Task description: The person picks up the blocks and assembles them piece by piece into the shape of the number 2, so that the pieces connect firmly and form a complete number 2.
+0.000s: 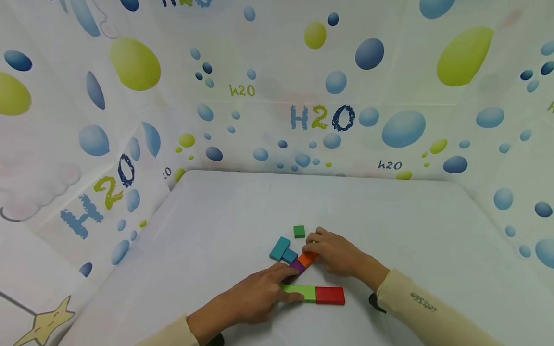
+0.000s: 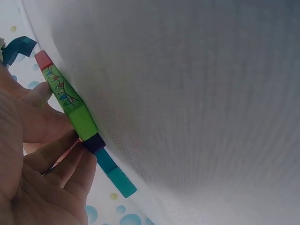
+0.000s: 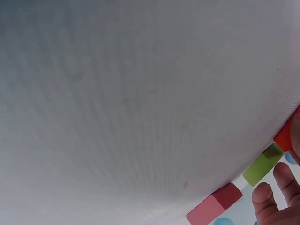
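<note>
In the head view, my left hand [image 1: 259, 294] lies over the left end of a light green block [image 1: 306, 291]. Its index finger touches a purple block [image 1: 297, 265], and its thumb rests along the green one. Bunting is printed on the green block's side in the left wrist view. A red block [image 1: 330, 295] adjoins its right end. My right hand [image 1: 336, 252] pinches an orange block [image 1: 306, 259], whose lower end meets the purple block. A blue block [image 1: 290, 255] touches the purple one, and a teal block [image 1: 280, 249] sits against the blue.
A small green block [image 1: 299, 231] sits apart, beyond the other blocks. The white tabletop [image 1: 216, 216] ends at a patterned cloth [image 1: 277, 96] at the back and sides. Dark straps show at both wrists.
</note>
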Tool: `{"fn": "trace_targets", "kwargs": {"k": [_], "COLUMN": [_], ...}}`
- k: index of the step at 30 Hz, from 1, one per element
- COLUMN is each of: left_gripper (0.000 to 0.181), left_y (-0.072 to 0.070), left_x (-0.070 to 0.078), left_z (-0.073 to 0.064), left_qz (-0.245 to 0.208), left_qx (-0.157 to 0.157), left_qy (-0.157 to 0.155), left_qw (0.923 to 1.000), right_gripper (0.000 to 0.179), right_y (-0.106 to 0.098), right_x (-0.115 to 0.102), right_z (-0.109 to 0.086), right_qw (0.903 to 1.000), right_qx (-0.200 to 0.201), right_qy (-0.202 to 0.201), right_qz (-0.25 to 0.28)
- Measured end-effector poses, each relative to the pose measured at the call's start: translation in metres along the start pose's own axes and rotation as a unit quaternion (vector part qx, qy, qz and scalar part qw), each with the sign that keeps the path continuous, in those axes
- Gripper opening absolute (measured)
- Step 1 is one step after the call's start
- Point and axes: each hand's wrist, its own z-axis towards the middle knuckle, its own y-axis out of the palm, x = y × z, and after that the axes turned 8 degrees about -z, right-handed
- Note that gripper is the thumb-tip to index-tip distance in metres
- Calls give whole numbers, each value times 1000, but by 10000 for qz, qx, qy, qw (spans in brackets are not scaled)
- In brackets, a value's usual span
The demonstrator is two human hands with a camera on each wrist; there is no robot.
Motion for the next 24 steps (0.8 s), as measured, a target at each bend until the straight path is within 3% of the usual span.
{"fn": "trace_targets", "kwargs": {"k": [6,13,24], "left_gripper": [61,71,60], "left_y": [1,1,-7], "left_x": [0,0,2], "left_z": [0,0,6], "left_qz": [-45,-5,-158], "left_qx": [12,85,-213], "left_qy": [37,-5,-383], "left_qw": [10000,10000,9989], "right_gripper": [46,66,47], "right_y": [1,-5,-13], "right_x": [0,2,26], "right_z": [-2,-3,-2], "right_qw": [10000,9998,9955], "right_qx": [-15,-84,124], "right_qy": [-8,70,894], "right_qz": [-82,189,293]}}
